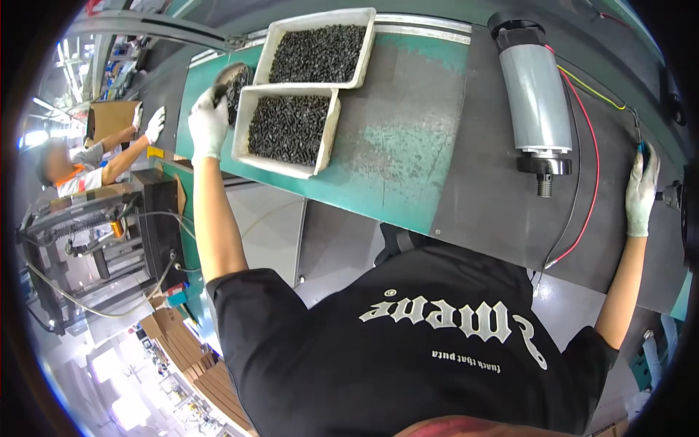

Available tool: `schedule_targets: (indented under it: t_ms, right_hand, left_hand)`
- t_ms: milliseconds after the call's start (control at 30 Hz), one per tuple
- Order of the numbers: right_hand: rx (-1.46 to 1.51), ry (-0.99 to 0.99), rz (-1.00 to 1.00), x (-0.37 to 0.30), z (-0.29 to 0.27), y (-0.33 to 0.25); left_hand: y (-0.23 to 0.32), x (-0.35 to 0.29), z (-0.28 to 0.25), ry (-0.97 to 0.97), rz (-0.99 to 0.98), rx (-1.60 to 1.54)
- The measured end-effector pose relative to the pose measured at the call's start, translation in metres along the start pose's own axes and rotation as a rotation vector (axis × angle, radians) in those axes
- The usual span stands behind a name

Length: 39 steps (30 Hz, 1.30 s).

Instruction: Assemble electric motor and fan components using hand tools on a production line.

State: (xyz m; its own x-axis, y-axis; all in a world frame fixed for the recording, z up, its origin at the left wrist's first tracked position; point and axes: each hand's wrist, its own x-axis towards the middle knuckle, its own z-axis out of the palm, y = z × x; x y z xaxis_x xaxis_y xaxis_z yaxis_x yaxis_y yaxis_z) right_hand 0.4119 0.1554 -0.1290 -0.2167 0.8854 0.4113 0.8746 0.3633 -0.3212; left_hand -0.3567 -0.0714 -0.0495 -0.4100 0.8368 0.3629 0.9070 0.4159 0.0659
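My left hand (pixel 209 125), in a white glove, is at the near left edge of a small scoop-shaped container (pixel 242 69) of black pieces. Its fingers are pinched together by a dark bit too small to name. My right hand (pixel 641 193), also gloved, is at the far right with its fingers closed around a slim tool with a blue grip (pixel 640 148). The tool's tip meets the end of a yellow wire (pixel 593 86). Between my hands, nearer the right one, lies a silver cylindrical motor (pixel 537 98) with black ends and a threaded shaft.
Two white bins (pixel 333 131) of small black parts sit on a worn green mat (pixel 408 153). A red wire (pixel 595 156) and a black one curve from the motor toward the bench's near edge. At the left, a co-worker in white gloves (pixel 156 125) reaches past a cardboard box (pixel 113 116).
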Motion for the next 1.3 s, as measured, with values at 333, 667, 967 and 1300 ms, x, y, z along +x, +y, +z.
schedule_targets:
  t_ms: [333, 667, 967, 1300]
  right_hand:
    - [0.039, 0.117, 0.020, -0.002, -0.001, 0.004]
    - [0.532, 0.028, 0.164, -0.007, -0.069, -0.152]
    - [0.104, 0.059, -0.578, 0.012, -0.110, -0.246]
    - [0.174, 0.112, -0.565, -0.002, -0.115, -0.251]
  left_hand:
    - [-0.015, -0.011, -0.006, 0.060, -0.323, -0.728]
    - [0.259, -0.055, -0.064, -0.339, -0.329, -1.811]
    - [0.363, -0.071, -0.066, -0.651, -0.176, -2.097]
    - [0.366, -0.085, -0.073, -0.514, -0.085, -2.103]
